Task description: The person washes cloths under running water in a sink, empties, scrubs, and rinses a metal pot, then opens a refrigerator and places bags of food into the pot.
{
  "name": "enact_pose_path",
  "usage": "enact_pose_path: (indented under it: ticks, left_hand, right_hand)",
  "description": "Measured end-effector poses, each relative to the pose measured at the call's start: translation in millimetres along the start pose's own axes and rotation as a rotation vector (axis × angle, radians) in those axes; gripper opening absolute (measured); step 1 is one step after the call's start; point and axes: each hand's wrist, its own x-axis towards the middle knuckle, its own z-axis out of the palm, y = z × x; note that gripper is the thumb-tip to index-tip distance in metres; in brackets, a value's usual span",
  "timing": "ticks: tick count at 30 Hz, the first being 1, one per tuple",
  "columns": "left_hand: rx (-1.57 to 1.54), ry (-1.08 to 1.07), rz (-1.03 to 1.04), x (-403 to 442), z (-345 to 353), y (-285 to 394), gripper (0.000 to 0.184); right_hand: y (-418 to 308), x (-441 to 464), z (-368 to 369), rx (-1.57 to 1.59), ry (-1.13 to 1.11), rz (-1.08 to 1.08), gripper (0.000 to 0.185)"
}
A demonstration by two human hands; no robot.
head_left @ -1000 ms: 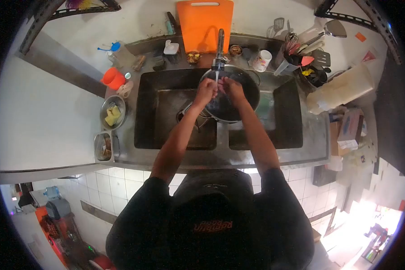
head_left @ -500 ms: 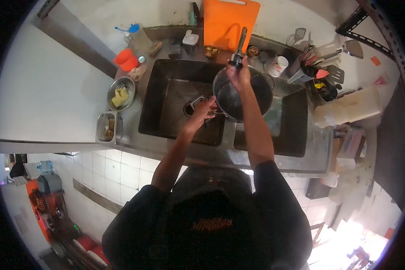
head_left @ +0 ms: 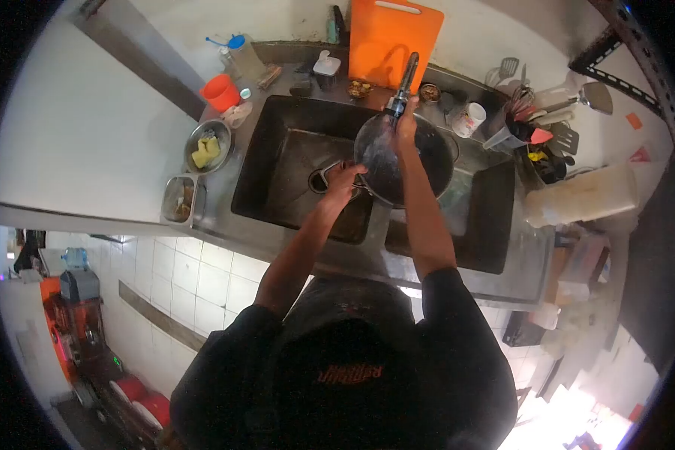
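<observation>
A large round metal pot [head_left: 436,169] rests over the divider between the two basins of a steel sink [head_left: 277,217]. My left hand [head_left: 343,182] is closed round the pot's near-left side handle. My right hand [head_left: 406,129] is at the head of the faucet [head_left: 409,73], fingers wrapped against it above the pot's far rim. A whitish, blurred stream of water [head_left: 382,146] shows inside the pot under the faucet head. Part of the right hand's grip is hidden behind its own back.
Left of the sink sit a bowl with yellow pieces [head_left: 206,152], a steel container [head_left: 178,199] and an orange cup [head_left: 220,92]. An orange cutting board [head_left: 390,45] leans behind. Utensils [head_left: 529,124] and a white tub [head_left: 469,120] stand right.
My left hand has closed on the pot's handle, its fingers having been looser before. Water now shows in the pot beneath the faucet head. The view has shifted slightly.
</observation>
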Motion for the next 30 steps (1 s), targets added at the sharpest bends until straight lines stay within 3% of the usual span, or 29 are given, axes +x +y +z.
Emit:
enact_pose_path:
  ticks: [2,3,5,6,7,10,12,14,15,17,18,19,20,21,23,24,25,27,29,30]
  left_hand:
    - [0.010,0.037,0.065,-1,-1,2,0.025]
    - [0.002,0.053,0.070,-9,5,10,0.025]
    - [0.065,0.277,0.039,-27,8,25,0.024]
    - [0.067,0.293,0.049,-22,-6,16,0.024]
    - [0.184,0.124,0.302,-15,-25,0,0.024]
    - [0.370,-0.060,0.667,-14,-48,-9,0.024]
    - [0.440,-0.065,0.779,-41,-46,9,0.026]
    - [0.907,-0.052,0.744,-105,-17,59,0.058]
    - [0.913,-0.046,0.743,-98,-29,62,0.058]
    - [0.964,-0.147,1.041,-76,-52,71,0.034]
    - [0.963,-0.137,1.047,-83,-44,83,0.034]
    - [0.558,0.002,0.675,-89,-35,93,0.033]
    - [0.154,0.126,0.298,-94,-28,99,0.032]
    - [0.151,0.132,0.303,-92,-30,97,0.032]
    - [0.136,0.028,0.613,-83,-41,91,0.039]
    - [0.139,0.034,0.618,-75,-57,88,0.039]
    - [0.639,0.032,0.925,-65,-75,87,0.044]
    - [1.160,0.054,1.206,-59,-98,97,0.049]
    - [1.202,-0.086,1.398,-69,-113,113,0.055]
    - [1.211,-0.065,1.392,-87,-119,124,0.055]
  right_hand:
    - [-1,7,-2,-0.341,-0.005,-0.191,0.037]
    - [-3,17,-6,-0.343,-0.019,-0.179,0.037]
    - [-4,29,-13,-0.869,-0.173,-0.445,0.037]
    - [-14,26,-5,-0.930,-0.135,-0.290,0.033]
    - [-21,22,4,-0.922,-0.150,-0.287,0.033]
    - [-32,24,9,-0.936,-0.238,-0.142,0.037]
    - [-31,28,4,-0.960,-0.268,-0.208,0.038]
    - [-34,29,4,-0.967,-0.237,-0.164,0.038]
    - [-32,32,3,-0.971,-0.193,-0.127,0.039]
    - [-30,33,2,-0.959,-0.222,-0.136,0.039]
    - [-30,33,1,-0.998,-0.270,-0.206,0.039]
    - [-31,35,1,-1.038,-0.319,-0.274,0.039]
    - [-29,33,6,-1.007,-0.277,-0.121,0.035]
    - [-28,31,9,-1.007,-0.286,-0.122,0.035]
    - [-28,18,15,-0.891,-0.185,-0.027,0.030]
    - [-17,26,9,-0.858,-0.177,-0.003,0.030]
    - [-4,36,-3,-0.933,-0.197,-0.131,0.033]
    - [12,60,-19,-1.015,-0.191,-0.284,0.039]
    - [21,52,-11,-0.994,-0.060,-0.423,0.046]
    - [18,37,-1,-0.962,0.050,-0.538,0.049]
